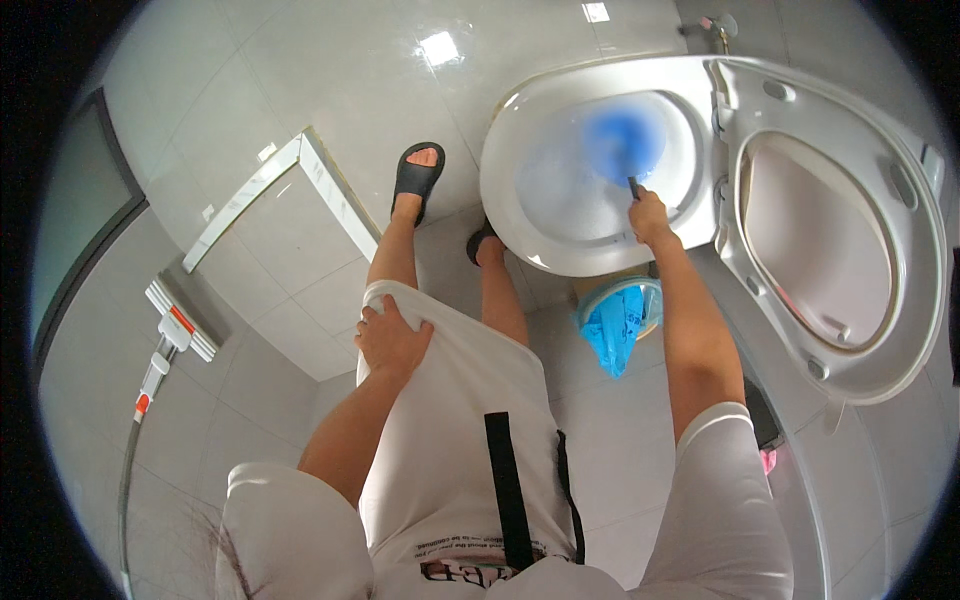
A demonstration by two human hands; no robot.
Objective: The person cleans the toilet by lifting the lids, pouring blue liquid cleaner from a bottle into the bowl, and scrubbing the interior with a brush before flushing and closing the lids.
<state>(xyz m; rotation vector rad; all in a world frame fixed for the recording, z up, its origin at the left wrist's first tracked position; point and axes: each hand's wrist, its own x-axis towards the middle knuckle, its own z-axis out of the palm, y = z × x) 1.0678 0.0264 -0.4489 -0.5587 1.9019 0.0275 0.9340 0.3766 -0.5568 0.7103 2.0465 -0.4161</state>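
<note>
My right hand [649,216] is closed round the dark handle of a toilet brush [621,139]. Its blue head is blurred inside the bowl of a white toilet [517,225], over bluish, foamy-looking water. The seat [911,300] and the lid behind it are raised at the right. My left hand [391,337] rests on the hem of my white shirt [450,420] at the thigh, fingers spread; whether it pinches the cloth I cannot tell.
A bin lined with a blue plastic bag [615,330] stands beside the toilet, below my right forearm. A squeeze mop [176,326] leans at the left. A marble-look raised edge [247,195] crosses the tiled floor. A metal valve [721,31] is at the top right.
</note>
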